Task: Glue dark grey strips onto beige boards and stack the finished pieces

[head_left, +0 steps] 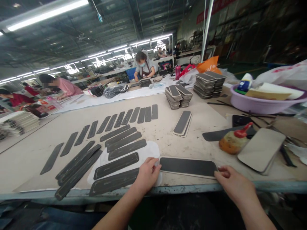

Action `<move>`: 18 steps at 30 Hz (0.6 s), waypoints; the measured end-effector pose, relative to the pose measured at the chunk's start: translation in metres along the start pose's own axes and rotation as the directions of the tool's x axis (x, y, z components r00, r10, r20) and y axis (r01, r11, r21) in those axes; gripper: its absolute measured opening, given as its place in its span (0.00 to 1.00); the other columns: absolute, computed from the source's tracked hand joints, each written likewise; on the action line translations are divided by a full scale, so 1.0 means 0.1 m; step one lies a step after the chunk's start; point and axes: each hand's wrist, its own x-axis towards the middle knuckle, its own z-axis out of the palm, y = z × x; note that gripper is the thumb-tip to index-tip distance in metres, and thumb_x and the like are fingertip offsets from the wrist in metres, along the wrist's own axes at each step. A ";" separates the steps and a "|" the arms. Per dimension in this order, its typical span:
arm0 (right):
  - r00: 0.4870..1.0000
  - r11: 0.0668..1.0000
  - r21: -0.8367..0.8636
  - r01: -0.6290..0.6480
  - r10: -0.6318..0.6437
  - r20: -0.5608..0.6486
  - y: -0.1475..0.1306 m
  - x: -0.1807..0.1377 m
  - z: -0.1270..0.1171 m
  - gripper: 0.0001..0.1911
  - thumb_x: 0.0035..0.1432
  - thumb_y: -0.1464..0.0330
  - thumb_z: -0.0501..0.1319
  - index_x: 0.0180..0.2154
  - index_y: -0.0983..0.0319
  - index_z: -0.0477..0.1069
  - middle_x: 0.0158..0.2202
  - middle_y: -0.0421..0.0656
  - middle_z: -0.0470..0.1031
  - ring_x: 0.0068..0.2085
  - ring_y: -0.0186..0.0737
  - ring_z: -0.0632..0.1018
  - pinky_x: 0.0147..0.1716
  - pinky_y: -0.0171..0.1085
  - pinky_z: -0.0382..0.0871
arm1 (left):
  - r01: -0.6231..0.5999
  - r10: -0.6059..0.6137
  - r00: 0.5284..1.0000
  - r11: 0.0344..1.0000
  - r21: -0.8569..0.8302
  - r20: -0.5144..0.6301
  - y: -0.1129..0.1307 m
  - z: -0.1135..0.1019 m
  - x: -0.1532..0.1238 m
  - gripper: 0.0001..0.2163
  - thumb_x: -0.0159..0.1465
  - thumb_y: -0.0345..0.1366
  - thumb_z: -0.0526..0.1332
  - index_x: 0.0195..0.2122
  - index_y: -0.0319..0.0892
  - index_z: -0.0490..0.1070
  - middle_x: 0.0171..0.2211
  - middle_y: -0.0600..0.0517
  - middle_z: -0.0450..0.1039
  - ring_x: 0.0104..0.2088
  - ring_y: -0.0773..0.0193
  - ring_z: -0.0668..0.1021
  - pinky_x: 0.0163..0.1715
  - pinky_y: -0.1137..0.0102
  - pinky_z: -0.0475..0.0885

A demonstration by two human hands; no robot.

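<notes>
Right in front of me lies a long panel [188, 166] with rounded corners, a dark grey face and a pale border. My left hand [149, 172] pinches its left end, and my right hand [230, 180] pinches the right end. Left of it, glossy dark strips [116, 165] are laid out, some on a white sheet [152, 148]. More dark strips [122, 118] run in a row farther back. Past the panel are a couple of similar panels [182, 122], lying one over another.
Stacked panels [208, 83] stand at the back right, with shorter stacks [178, 94] beside them. To the right are a glue bottle [233, 140] with a red nozzle, a beige panel [261, 149] and a purple basin [263, 102]. Across the table a person [144, 65] works.
</notes>
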 end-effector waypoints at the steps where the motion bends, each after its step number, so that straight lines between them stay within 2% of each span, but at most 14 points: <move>1: 1.000 1.000 -0.001 0.001 -0.001 -0.001 0.00 0.00 0.00 0.14 0.47 0.58 0.55 0.34 0.58 0.68 0.28 0.39 0.76 0.33 0.44 0.76 0.33 0.39 0.63 | 0.023 -0.023 0.999 1.000 0.021 0.024 0.01 -0.01 0.05 0.12 0.63 0.34 0.58 0.47 0.39 0.72 0.41 0.46 0.72 0.29 0.68 0.75 0.36 0.70 0.74; 3: 1.000 1.000 -0.004 0.002 -0.002 -0.007 0.01 0.00 0.01 0.14 0.47 0.58 0.56 0.34 0.58 0.68 0.28 0.39 0.76 0.33 0.44 0.76 0.33 0.39 0.63 | 0.022 -0.030 0.996 0.995 0.096 0.081 0.04 -0.02 0.15 0.12 0.62 0.33 0.58 0.46 0.39 0.72 0.38 0.47 0.72 0.30 0.65 0.75 0.37 0.69 0.73; 7: 1.000 1.000 0.013 0.015 -0.014 -0.026 0.01 0.00 0.02 0.14 0.47 0.58 0.55 0.34 0.58 0.68 0.27 0.39 0.76 0.32 0.44 0.76 0.32 0.39 0.63 | 0.023 -0.055 0.985 0.982 0.189 0.165 0.07 0.01 0.28 0.09 0.62 0.30 0.56 0.38 0.40 0.76 0.33 0.48 0.71 0.34 0.62 0.75 0.37 0.69 0.72; 18: 0.998 0.997 0.064 0.049 -0.047 -0.039 0.05 0.01 0.06 0.13 0.48 0.59 0.56 0.34 0.58 0.68 0.27 0.38 0.76 0.32 0.44 0.77 0.32 0.39 0.64 | 0.055 -0.072 0.989 0.989 0.134 0.127 -0.01 0.07 0.29 0.09 0.61 0.31 0.57 0.36 0.41 0.78 0.30 0.49 0.73 0.31 0.64 0.76 0.34 0.70 0.71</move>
